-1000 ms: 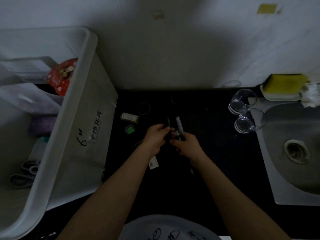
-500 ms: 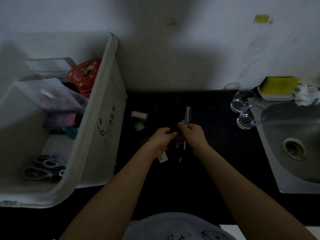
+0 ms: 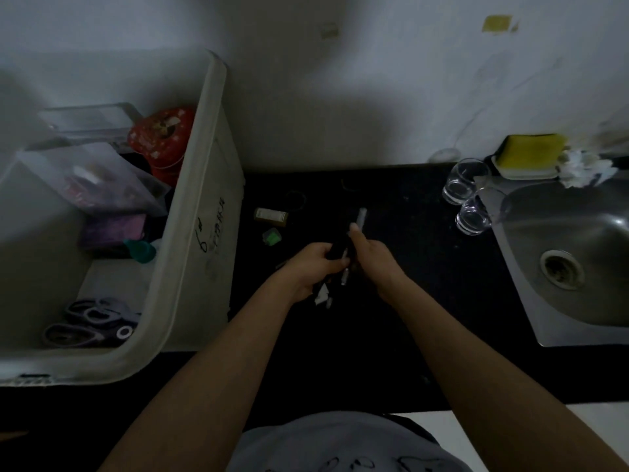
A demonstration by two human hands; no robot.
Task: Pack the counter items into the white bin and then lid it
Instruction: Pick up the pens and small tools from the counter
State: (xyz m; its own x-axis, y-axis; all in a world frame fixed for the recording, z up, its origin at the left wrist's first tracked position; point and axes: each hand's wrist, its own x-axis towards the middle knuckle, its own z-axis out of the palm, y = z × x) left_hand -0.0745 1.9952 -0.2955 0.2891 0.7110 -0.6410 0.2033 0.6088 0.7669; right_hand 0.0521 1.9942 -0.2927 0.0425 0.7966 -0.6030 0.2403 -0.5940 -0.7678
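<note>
Two hands point(image 3: 315, 265) point(image 3: 372, 258), two glasses point(image 3: 466, 180) point(image 3: 474, 212), one bin point(image 3: 190, 233)

One white bin point(image 3: 190, 253) at nine o'clock holds two pairs of scissors point(image 3: 90, 323) and one red tin point(image 3: 161, 137). On the worktop point(image 3: 408, 301): two clear glasses point(image 3: 464, 180) at two o'clock, one small bottle point(image 3: 271, 215), one green block point(image 3: 272, 236). One yellow sponge point(image 3: 532, 151), one sink point(image 3: 578, 260).

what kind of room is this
Most likely a small kitchen, dimly lit. A steel sink with a drain is set into a black counter, a yellow sponge sits behind it, and two clear glasses lie beside it.
</note>
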